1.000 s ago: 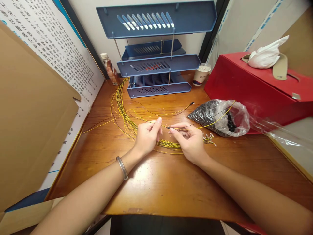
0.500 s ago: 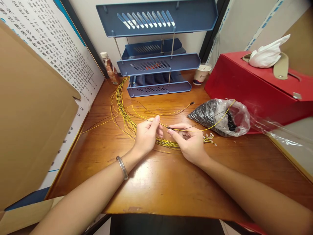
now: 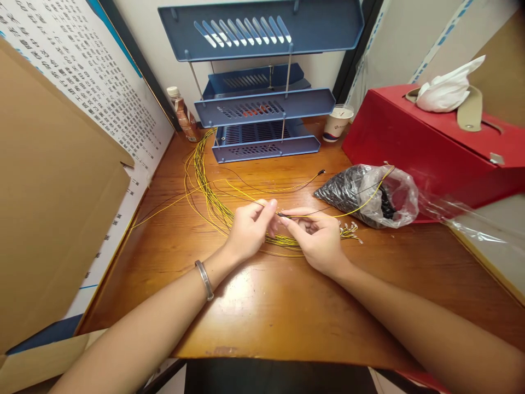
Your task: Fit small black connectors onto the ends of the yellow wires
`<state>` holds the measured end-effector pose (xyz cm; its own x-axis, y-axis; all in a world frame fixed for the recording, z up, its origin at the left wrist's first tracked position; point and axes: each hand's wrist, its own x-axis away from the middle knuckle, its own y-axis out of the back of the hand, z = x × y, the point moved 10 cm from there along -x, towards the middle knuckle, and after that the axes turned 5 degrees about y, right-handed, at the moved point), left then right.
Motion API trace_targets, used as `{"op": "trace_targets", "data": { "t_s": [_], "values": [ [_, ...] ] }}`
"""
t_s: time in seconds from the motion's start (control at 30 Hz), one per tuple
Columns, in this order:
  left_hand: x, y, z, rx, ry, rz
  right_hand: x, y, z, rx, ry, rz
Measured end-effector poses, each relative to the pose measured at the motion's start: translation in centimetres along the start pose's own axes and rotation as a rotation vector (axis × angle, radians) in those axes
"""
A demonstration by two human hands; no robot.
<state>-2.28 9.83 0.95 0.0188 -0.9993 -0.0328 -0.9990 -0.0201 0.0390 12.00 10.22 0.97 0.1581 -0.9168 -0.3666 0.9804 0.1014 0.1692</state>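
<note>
Between the fingertips of my right hand (image 3: pixel 318 235) is a small black connector (image 3: pixel 282 215), pinched by thumb and forefinger. My left hand (image 3: pixel 252 227) is closed just left of it, thumb against the fingers, gripping a thin yellow wire (image 3: pixel 241 190) close to the connector. A loose yellow length with a dark wire arcs from my right hand toward a clear plastic bag (image 3: pixel 404 189) of small black parts. Under both hands a bundle of yellow and black wires (image 3: pixel 200 169) curves over the wooden table. Metal-looking tips (image 3: pixel 350 230) show at the bundle's right end.
A blue tiered rack (image 3: pixel 266 150) stands at the back, with a bottle (image 3: pixel 182 115) to its left and a paper cup (image 3: pixel 337 123) to its right. A red box (image 3: pixel 381 126) with tissue sits at right. Cardboard (image 3: pixel 61 208) lines the left side.
My left hand has moved slightly right, bringing its fingertips closer to the connector. My right hand has stayed nearly still, keeping its pinch.
</note>
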Motion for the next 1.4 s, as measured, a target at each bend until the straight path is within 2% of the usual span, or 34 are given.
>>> {"op": "trace_targets", "data": {
  "t_s": [0.1, 0.3, 0.37, 0.47, 0.67, 0.73, 0.87, 0.93, 1.03, 1.23, 1.3, 1.4],
  "values": [
    [0.2, -0.4, -0.1, 0.003, -0.012, 0.037, 0.0, -0.1, 0.1, -0.009, 0.005, 0.005],
    [0.0, 1.6, -0.1, 0.029, 0.003, -0.151, 0.1, -0.1, 0.0, -0.006, -0.002, 0.012],
    [-0.2, 1.9, 0.1, 0.056, 0.019, -0.174, 0.1, -0.2, -0.2, -0.010, -0.007, 0.018],
    [-0.4, 1.6, 0.2, 0.064, 0.037, -0.131, 0.1, -0.2, -0.4, -0.019, -0.007, 0.012],
    [0.1, -0.6, -0.1, -0.074, -0.020, 0.056, 0.2, -0.2, -0.3, -0.012, -0.003, 0.022],
    [0.2, 0.0, -0.3, -0.062, -0.035, -0.003, 0.2, -0.2, -0.2, -0.015, -0.003, 0.028],
    [-0.1, 2.3, -0.4, 0.019, -0.026, -0.204, 0.2, -0.3, 0.0, -0.015, 0.015, 0.030],
    [-0.2, 2.7, -0.3, 0.034, -0.017, -0.235, 0.2, -0.3, 0.1, -0.017, 0.019, 0.028],
    [-0.3, 2.2, -0.2, -0.010, -0.022, -0.180, 0.2, -0.2, 0.0, -0.022, 0.011, 0.025],
    [0.4, -0.1, -0.7, -0.168, -0.105, 0.011, 0.2, -0.3, 0.0, -0.017, 0.014, 0.032],
    [0.4, -0.2, -0.6, -0.135, -0.095, 0.021, 0.2, -0.3, 0.0, -0.016, 0.016, 0.031],
    [0.0, 0.7, -0.4, -0.048, -0.067, -0.062, 0.2, -0.3, 0.1, -0.012, 0.023, 0.028]
  ]
}}
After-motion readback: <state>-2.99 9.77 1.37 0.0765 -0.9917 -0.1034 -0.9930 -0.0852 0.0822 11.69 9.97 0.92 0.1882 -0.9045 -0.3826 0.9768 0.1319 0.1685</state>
